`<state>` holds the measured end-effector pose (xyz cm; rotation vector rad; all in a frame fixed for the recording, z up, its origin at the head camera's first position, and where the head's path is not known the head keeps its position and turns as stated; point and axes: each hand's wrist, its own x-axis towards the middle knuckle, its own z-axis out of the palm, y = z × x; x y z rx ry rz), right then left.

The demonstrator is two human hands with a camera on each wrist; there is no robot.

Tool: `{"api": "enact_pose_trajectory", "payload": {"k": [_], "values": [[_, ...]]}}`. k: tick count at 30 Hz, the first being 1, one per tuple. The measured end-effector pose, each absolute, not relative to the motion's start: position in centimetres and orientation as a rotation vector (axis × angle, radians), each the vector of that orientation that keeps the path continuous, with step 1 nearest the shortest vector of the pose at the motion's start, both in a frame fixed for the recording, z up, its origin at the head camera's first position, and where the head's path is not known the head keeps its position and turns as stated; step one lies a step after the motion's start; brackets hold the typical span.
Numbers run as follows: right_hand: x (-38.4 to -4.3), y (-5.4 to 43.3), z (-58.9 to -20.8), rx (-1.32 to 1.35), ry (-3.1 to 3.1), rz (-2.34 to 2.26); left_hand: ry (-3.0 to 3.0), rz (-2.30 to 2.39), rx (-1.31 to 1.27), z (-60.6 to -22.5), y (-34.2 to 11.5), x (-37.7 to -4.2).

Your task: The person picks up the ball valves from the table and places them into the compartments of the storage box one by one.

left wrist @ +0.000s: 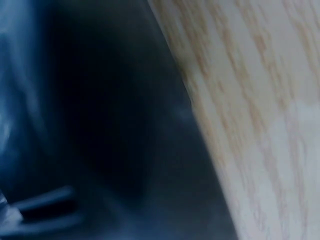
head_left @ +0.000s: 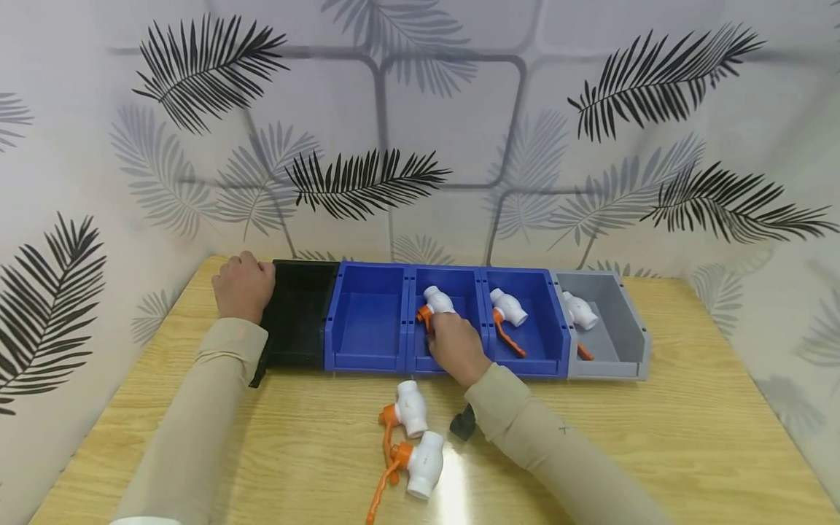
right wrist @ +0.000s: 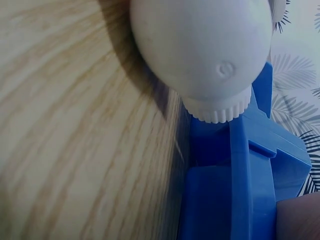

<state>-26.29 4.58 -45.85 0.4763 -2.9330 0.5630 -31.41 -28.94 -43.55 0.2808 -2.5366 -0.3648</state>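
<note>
My right hand [head_left: 457,348] reaches over the front of the middle blue bin [head_left: 370,362] row and grips a white ball valve [head_left: 438,300] with an orange handle; its fingertips are hidden. My left hand [head_left: 244,286] holds the left rim of the black bin [head_left: 302,313], fingers curled. Two more ball valves, a rear one [head_left: 412,408] and a nearer one [head_left: 426,465], lie on the table before the bins, orange handles to the left. A white valve body [right wrist: 205,50] looms large in the right wrist view, close to the blue bin wall.
Right of my hand, another blue bin [head_left: 534,346] holds a ball valve [head_left: 508,307], and the grey bin [head_left: 610,321] at the row's end holds one [head_left: 580,310]. A small black object [head_left: 463,423] sits by my right sleeve. A leaf-patterned wall covering [head_left: 453,117] stands behind the wooden table [head_left: 715,408].
</note>
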Motion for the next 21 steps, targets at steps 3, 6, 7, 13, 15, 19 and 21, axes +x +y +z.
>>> {"api": "enact_pose_trajectory", "payload": {"k": [3, 6, 7, 13, 15, 19, 21], "values": [[-26.24, 4.54, -45.8, 0.459, -2.944, 0.558, -2.554, -0.366, 0.285, -43.53, -28.94, -31.49], [-26.24, 4.47, -45.75, 0.441, -2.955, 0.55, -2.552, -0.353, 0.282, -43.51, -28.99, -31.55], [-26.24, 4.44, -45.73, 0.438, -2.957, 0.544, -2.543, -0.346, 0.278, -43.5, -29.0, -31.54], [-26.2, 4.29, -45.56, 0.426, -2.97, 0.544, -2.515, -0.341, 0.271, -43.27, -28.86, -31.29], [-26.18, 4.3, -45.55, 0.42, -2.973, 0.558, -2.527, -0.352, 0.276, -43.18, -28.78, -31.2], [-26.12, 4.38, -45.64, 0.427, -2.963, 0.548, -2.55, -0.368, 0.283, -43.25, -28.8, -31.22], [-26.09, 4.44, -45.71, 0.438, -2.952, 0.534, -2.553, -0.374, 0.282, -43.34, -28.87, -31.31]]}}
